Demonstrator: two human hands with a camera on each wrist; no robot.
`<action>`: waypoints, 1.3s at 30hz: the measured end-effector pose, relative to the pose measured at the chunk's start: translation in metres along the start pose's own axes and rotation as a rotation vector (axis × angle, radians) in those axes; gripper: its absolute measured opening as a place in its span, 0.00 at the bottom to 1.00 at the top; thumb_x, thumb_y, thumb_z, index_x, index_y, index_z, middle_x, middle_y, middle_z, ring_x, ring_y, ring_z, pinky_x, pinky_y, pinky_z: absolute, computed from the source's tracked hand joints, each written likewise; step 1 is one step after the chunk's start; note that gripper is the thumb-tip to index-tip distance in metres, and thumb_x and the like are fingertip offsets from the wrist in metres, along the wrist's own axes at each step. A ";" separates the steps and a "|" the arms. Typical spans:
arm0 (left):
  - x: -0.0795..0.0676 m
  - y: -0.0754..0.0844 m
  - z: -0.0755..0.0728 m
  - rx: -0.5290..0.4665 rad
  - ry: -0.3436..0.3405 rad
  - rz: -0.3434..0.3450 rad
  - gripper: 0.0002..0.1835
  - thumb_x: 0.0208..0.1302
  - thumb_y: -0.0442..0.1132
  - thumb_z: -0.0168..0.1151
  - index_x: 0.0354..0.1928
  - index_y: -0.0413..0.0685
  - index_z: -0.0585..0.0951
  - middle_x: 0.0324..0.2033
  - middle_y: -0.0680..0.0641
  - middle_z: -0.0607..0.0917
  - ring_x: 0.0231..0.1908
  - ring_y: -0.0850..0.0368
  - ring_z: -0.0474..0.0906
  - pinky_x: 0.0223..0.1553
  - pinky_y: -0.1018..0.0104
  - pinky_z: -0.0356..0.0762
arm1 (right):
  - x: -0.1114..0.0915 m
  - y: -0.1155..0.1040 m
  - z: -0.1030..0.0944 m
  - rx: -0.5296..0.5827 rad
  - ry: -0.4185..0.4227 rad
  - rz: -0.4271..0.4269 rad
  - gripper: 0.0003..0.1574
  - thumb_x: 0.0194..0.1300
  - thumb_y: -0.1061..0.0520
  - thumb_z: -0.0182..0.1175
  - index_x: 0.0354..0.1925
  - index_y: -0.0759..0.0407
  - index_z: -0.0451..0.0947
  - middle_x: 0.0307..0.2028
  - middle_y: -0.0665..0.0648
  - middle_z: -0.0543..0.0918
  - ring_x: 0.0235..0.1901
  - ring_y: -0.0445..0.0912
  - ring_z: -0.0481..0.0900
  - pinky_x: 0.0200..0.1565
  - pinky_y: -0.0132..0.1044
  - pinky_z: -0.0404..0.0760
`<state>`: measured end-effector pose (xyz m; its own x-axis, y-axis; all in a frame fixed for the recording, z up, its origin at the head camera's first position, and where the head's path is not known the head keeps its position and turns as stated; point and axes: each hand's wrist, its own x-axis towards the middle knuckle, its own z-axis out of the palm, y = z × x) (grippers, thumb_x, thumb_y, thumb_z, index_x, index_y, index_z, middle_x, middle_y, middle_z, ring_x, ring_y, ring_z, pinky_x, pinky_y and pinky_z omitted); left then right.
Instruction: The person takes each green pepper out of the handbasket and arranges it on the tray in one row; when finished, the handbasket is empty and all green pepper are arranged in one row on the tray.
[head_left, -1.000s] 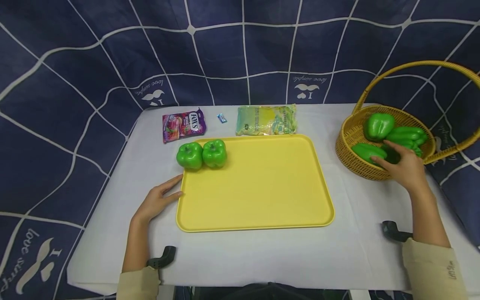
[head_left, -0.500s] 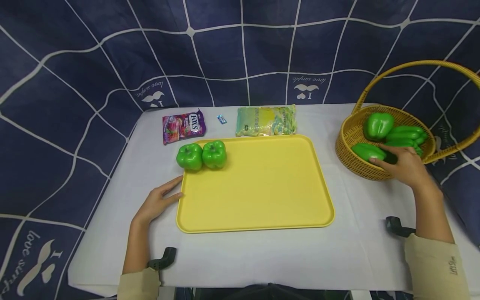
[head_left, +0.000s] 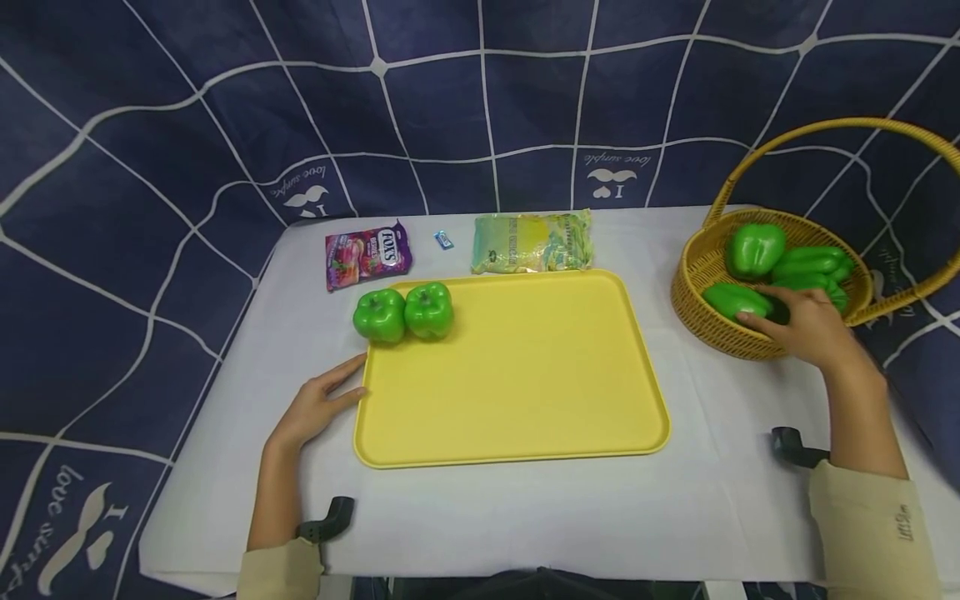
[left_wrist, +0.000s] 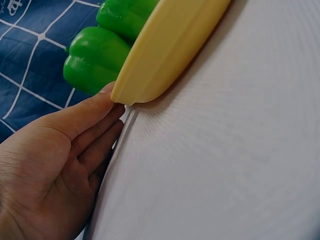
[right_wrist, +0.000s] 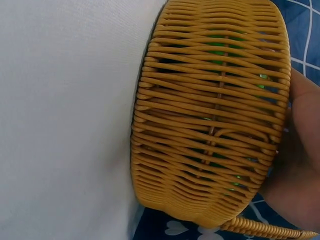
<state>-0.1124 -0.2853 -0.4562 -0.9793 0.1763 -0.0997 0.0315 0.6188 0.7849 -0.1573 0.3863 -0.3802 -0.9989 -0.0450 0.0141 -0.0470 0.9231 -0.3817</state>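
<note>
In the head view, my left hand [head_left: 318,404] rests against the left edge of the yellow tray [head_left: 517,375], fingers straight. The left wrist view shows its thumb at the tray's rim. Two green bell peppers [head_left: 428,310] sit side by side at the tray's back left corner. On the right, my right hand [head_left: 810,327] reaches into a wicker basket [head_left: 712,332], thumb and fingers round the right end of a green pepper [head_left: 733,299]. Another green bell pepper [head_left: 755,250] and more green peppers [head_left: 813,262] lie behind. In the right wrist view, the basket's side hides the fingertips.
Behind the tray lie a purple candy bag [head_left: 367,256], a small blue wrapped sweet [head_left: 443,240] and a green-yellow packet [head_left: 532,242]. The basket's tall handle [head_left: 847,123] arches over its opening. A dark blue checked cloth [head_left: 420,100] hangs behind the white table [head_left: 525,517].
My right hand has shifted slightly and its thumb and fingers have closed in on the pepper in the basket. My left hand stays at the tray's edge.
</note>
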 end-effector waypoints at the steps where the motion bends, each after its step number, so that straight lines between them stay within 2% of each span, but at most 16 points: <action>1: 0.000 0.000 0.000 0.001 -0.001 -0.002 0.33 0.57 0.54 0.63 0.65 0.58 0.67 0.64 0.54 0.66 0.67 0.49 0.54 0.64 0.42 0.51 | 0.000 0.000 0.000 0.000 -0.001 0.004 0.45 0.63 0.38 0.55 0.63 0.70 0.60 0.51 0.86 0.63 0.51 0.73 0.54 0.44 0.70 0.58; 6: -0.001 0.001 0.000 0.003 -0.002 0.002 0.33 0.58 0.54 0.63 0.65 0.59 0.67 0.64 0.54 0.66 0.67 0.48 0.54 0.63 0.42 0.52 | -0.001 0.002 0.003 0.037 0.040 0.035 0.45 0.61 0.38 0.57 0.64 0.68 0.61 0.52 0.84 0.63 0.52 0.75 0.55 0.45 0.71 0.57; 11: -0.001 0.000 0.000 -0.004 0.003 0.006 0.33 0.57 0.54 0.63 0.65 0.60 0.67 0.64 0.55 0.66 0.67 0.49 0.54 0.63 0.42 0.52 | -0.004 0.003 0.006 0.106 0.137 0.070 0.46 0.58 0.40 0.62 0.64 0.64 0.62 0.57 0.80 0.63 0.54 0.77 0.56 0.50 0.72 0.54; 19: -0.001 -0.001 0.002 0.005 0.011 -0.002 0.33 0.57 0.55 0.63 0.65 0.61 0.68 0.64 0.55 0.66 0.67 0.48 0.54 0.63 0.42 0.52 | -0.008 0.003 0.010 0.222 0.304 0.071 0.42 0.58 0.48 0.64 0.66 0.61 0.61 0.62 0.74 0.60 0.62 0.71 0.54 0.60 0.67 0.49; 22: -0.001 -0.001 0.002 0.009 0.012 -0.007 0.33 0.57 0.55 0.63 0.65 0.61 0.68 0.64 0.55 0.66 0.67 0.48 0.54 0.64 0.42 0.51 | -0.009 0.001 0.010 0.256 0.326 0.090 0.43 0.58 0.48 0.63 0.67 0.57 0.60 0.63 0.72 0.60 0.61 0.69 0.56 0.59 0.66 0.53; 24: 0.000 -0.001 0.002 0.011 0.011 -0.010 0.33 0.57 0.55 0.63 0.65 0.61 0.68 0.64 0.55 0.66 0.67 0.49 0.54 0.64 0.42 0.51 | -0.010 -0.001 0.010 0.297 0.324 0.107 0.43 0.58 0.48 0.64 0.68 0.51 0.58 0.64 0.69 0.60 0.61 0.66 0.60 0.59 0.62 0.59; 27: 0.000 -0.001 0.002 0.013 0.010 -0.013 0.33 0.57 0.56 0.63 0.65 0.62 0.67 0.64 0.55 0.66 0.67 0.49 0.53 0.64 0.42 0.51 | -0.011 -0.002 0.011 0.354 0.328 0.113 0.44 0.57 0.48 0.65 0.67 0.43 0.57 0.63 0.64 0.63 0.59 0.58 0.66 0.58 0.47 0.68; 28: 0.000 -0.001 0.002 0.013 0.009 -0.013 0.33 0.57 0.56 0.62 0.65 0.62 0.67 0.64 0.55 0.66 0.67 0.49 0.54 0.64 0.42 0.51 | -0.010 -0.001 0.012 0.378 0.334 0.123 0.43 0.57 0.49 0.65 0.67 0.42 0.58 0.62 0.62 0.64 0.59 0.54 0.68 0.58 0.39 0.69; 29: 0.000 -0.002 0.002 0.013 0.008 -0.012 0.33 0.57 0.56 0.62 0.65 0.62 0.67 0.64 0.55 0.66 0.67 0.49 0.54 0.64 0.42 0.51 | -0.010 -0.001 0.013 0.390 0.341 0.119 0.42 0.57 0.49 0.65 0.66 0.41 0.59 0.62 0.61 0.64 0.58 0.53 0.68 0.58 0.38 0.69; 30: 0.000 -0.002 0.002 0.013 0.008 -0.011 0.33 0.57 0.55 0.62 0.65 0.62 0.67 0.64 0.55 0.66 0.67 0.49 0.54 0.63 0.42 0.51 | -0.010 -0.001 0.014 0.406 0.355 0.127 0.40 0.56 0.49 0.65 0.65 0.41 0.61 0.61 0.59 0.66 0.57 0.49 0.70 0.56 0.32 0.69; 33: 0.000 -0.002 0.002 0.012 0.005 -0.008 0.33 0.57 0.55 0.62 0.65 0.62 0.67 0.64 0.55 0.66 0.67 0.49 0.54 0.63 0.42 0.51 | -0.009 -0.001 0.014 0.398 0.373 0.135 0.35 0.57 0.47 0.64 0.63 0.42 0.66 0.57 0.59 0.70 0.50 0.41 0.71 0.49 0.29 0.69; 35: 0.000 -0.002 0.002 0.012 0.006 -0.009 0.33 0.57 0.55 0.62 0.65 0.63 0.67 0.64 0.55 0.66 0.67 0.49 0.54 0.63 0.41 0.51 | -0.008 -0.002 0.013 0.387 0.370 0.135 0.33 0.58 0.46 0.63 0.62 0.42 0.68 0.54 0.57 0.72 0.46 0.36 0.70 0.46 0.31 0.69; 36: 0.000 -0.002 0.002 0.012 0.006 -0.010 0.33 0.57 0.55 0.63 0.65 0.62 0.67 0.64 0.55 0.66 0.67 0.49 0.53 0.63 0.41 0.51 | -0.009 -0.003 0.013 0.390 0.368 0.138 0.32 0.58 0.45 0.63 0.61 0.42 0.69 0.53 0.54 0.73 0.44 0.33 0.68 0.44 0.29 0.67; 39: 0.000 -0.001 0.002 0.012 0.006 -0.014 0.33 0.57 0.56 0.62 0.65 0.62 0.67 0.64 0.55 0.66 0.67 0.49 0.53 0.63 0.41 0.51 | -0.009 -0.005 0.012 0.382 0.349 0.138 0.31 0.58 0.44 0.63 0.60 0.40 0.71 0.50 0.46 0.73 0.42 0.31 0.66 0.42 0.30 0.65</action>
<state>-0.1121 -0.2847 -0.4580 -0.9809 0.1624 -0.1069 0.0198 0.6303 0.7761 -0.1481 0.3777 -0.3894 -0.9406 0.2568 0.2221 0.0244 0.7037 -0.7101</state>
